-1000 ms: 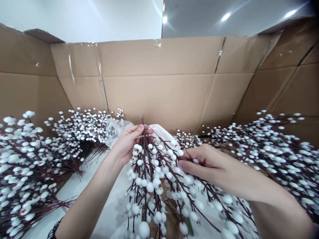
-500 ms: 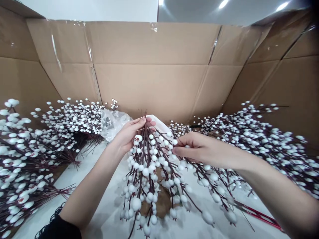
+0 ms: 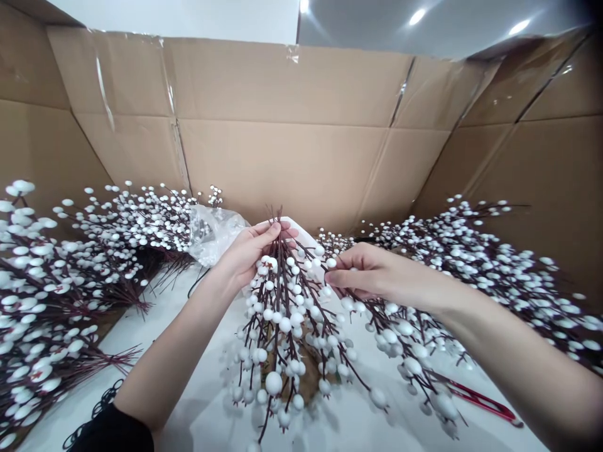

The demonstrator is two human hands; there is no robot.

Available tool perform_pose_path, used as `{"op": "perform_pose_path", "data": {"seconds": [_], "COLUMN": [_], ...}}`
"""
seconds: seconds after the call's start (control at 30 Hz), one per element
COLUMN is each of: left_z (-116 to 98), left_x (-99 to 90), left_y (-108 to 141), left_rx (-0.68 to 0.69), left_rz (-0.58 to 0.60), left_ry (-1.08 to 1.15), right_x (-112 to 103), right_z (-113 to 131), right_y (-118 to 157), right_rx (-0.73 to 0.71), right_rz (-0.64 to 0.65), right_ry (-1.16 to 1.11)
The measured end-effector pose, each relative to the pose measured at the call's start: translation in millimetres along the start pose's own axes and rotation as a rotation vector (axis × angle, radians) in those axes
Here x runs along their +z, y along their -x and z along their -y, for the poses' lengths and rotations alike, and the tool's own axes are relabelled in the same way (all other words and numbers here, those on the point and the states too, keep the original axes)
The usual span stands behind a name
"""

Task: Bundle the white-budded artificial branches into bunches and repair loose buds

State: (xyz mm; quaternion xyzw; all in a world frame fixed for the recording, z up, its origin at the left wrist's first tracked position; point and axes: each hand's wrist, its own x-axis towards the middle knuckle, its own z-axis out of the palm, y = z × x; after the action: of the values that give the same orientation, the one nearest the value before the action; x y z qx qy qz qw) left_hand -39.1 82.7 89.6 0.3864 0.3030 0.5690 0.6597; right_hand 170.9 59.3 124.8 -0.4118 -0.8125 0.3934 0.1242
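My left hand (image 3: 259,248) pinches the gathered stem ends of a bunch of white berry sprays (image 3: 282,314). The thin brown stems poke up above the thumb, and the berries hang down towards me. To the right, my right hand (image 3: 360,273) is closed with thumb and fingertips on the stem of another white berry spray (image 3: 407,351), which slopes down to the right. Part of its stem is hidden behind the fingers. The two sprays are close together, and I cannot tell whether their stems touch.
Piles of berry sprays lie at the left (image 3: 35,301) and right (image 3: 461,251). A clear plastic bag (image 3: 214,235) rests behind my left hand. A red-handled tool (image 3: 485,402) lies at the lower right of the white table (image 3: 188,389). Cardboard walls (image 3: 282,157) enclose the back and sides.
The hanging bunch has shifted slightly right and up with my left hand. My right hand keeps its grip, almost in place. The camera view has turned a little, showing more of the red-handled tool.
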Motion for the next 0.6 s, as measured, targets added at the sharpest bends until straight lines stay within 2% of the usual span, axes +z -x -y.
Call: {"op": "perform_pose_path", "data": {"seconds": [0.2,0.4,0.6], "left_z": [3.0,15.3,13.9], "left_x": [0.2,-0.9,3.4], "left_y": [-3.1,-8.3,-5.3], "left_rx": [0.025,0.232,0.165], "left_rz": [-0.022,-0.115,-0.142], "left_ry": [-0.057,-0.068,0.003], "right_x": [-7.6,-3.9,6.2], "right_z": [2.5,9.8,5.7], "right_y": [-0.7,1.2,-8.3], "right_rx": [-0.005,-0.017,0.009], "right_rz": [-0.004,-0.063,-0.087], "right_ry": [-0.096,0.001,0.098]}}
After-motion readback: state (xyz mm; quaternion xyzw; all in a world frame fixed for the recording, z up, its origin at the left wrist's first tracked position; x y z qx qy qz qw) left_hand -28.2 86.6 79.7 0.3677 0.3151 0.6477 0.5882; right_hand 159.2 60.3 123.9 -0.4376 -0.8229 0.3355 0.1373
